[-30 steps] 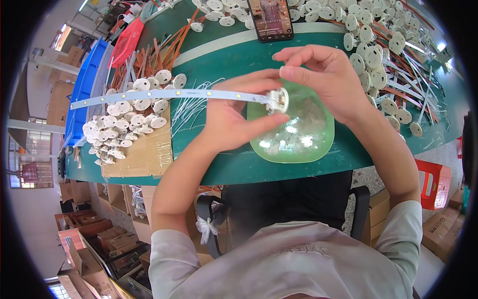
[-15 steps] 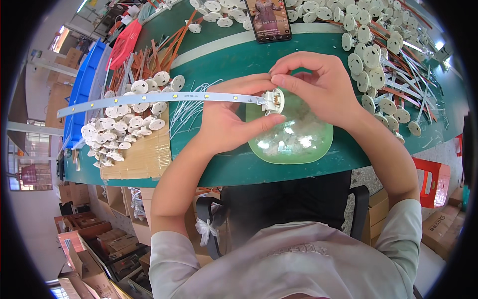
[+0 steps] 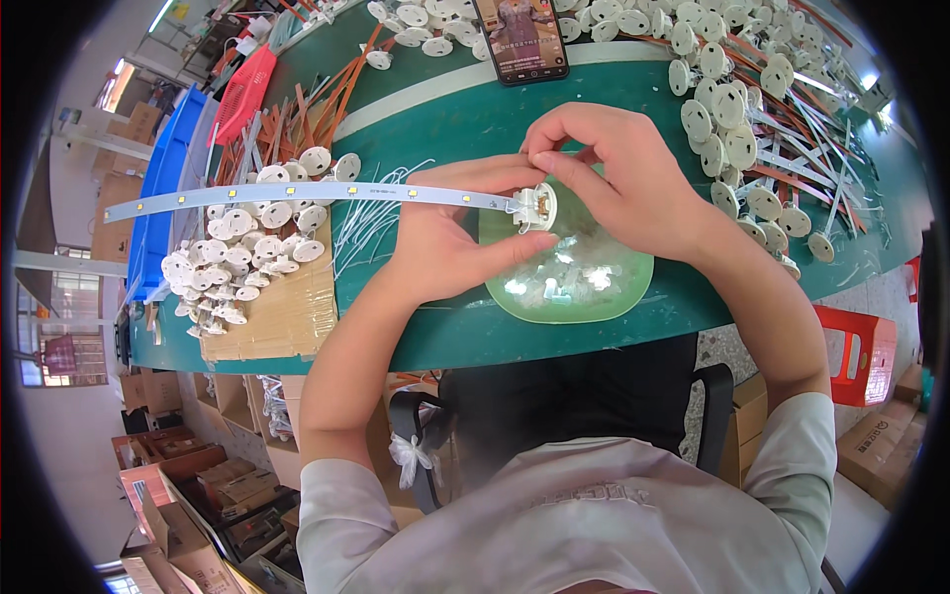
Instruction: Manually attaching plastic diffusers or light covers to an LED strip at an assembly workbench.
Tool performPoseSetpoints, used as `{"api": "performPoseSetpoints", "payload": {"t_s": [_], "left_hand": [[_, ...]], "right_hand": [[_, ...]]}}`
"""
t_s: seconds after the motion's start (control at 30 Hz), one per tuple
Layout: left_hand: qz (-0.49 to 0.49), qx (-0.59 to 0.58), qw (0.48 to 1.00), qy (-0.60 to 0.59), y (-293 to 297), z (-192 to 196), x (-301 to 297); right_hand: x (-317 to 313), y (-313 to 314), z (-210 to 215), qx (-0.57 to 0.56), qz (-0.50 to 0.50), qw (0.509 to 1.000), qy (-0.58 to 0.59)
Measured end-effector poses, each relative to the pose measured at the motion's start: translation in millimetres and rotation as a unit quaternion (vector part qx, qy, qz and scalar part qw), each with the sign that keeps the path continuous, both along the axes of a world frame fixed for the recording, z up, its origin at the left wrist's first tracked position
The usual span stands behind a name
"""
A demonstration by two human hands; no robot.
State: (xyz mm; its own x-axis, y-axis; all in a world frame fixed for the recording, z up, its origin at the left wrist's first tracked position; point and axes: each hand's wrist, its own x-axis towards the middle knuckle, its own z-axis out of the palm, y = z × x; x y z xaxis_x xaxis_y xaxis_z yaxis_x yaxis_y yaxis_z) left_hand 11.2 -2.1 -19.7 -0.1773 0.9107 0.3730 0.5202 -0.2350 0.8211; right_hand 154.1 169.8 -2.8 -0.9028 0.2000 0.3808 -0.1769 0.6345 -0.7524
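My left hand [image 3: 440, 238] is closed on a white LED strip [image 3: 327, 192] where it joins a round white end cap [image 3: 535, 206]. The cap sits between thumb and fingers, and the strip runs far out to the left. Just above the cap, the thumb and forefinger of my right hand [image 3: 618, 173] pinch together beside my left fingertips. Whatever they hold, if anything, is too small to make out. Beneath both hands lies a translucent green tray [image 3: 594, 309] with small shiny pieces in it.
White round caps on strips are heaped at left [image 3: 223, 262] on cardboard [image 3: 272, 332] and at right [image 3: 732, 109]. Thin white wires [image 3: 381, 213] lie left of my hand. Beyond stand a phone [image 3: 520, 45], a blue bin [image 3: 168, 188] and a red basket [image 3: 245, 94].
Both hands keep nearly the same pose around the cap and have shifted slightly left in the picture. The table and phone have shifted a little too.
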Motion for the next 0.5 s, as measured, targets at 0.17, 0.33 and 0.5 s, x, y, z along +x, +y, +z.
{"api": "performPoseSetpoints", "payload": {"t_s": [0.17,0.33,0.5], "left_hand": [[0.015,0.064,0.997,0.028,4.3,-0.7,-0.1],[0.028,0.072,0.997,0.012,3.8,-2.4,-0.7],[0.036,0.065,0.997,0.018,3.7,1.1,-0.6]], "right_hand": [[1.2,-3.6,0.6,-0.084,-0.026,0.996,0.003],[0.3,-4.7,3.0,-0.127,-0.028,0.991,-0.019],[0.5,-2.7,0.8,-0.076,-0.019,0.997,0.011]]}}
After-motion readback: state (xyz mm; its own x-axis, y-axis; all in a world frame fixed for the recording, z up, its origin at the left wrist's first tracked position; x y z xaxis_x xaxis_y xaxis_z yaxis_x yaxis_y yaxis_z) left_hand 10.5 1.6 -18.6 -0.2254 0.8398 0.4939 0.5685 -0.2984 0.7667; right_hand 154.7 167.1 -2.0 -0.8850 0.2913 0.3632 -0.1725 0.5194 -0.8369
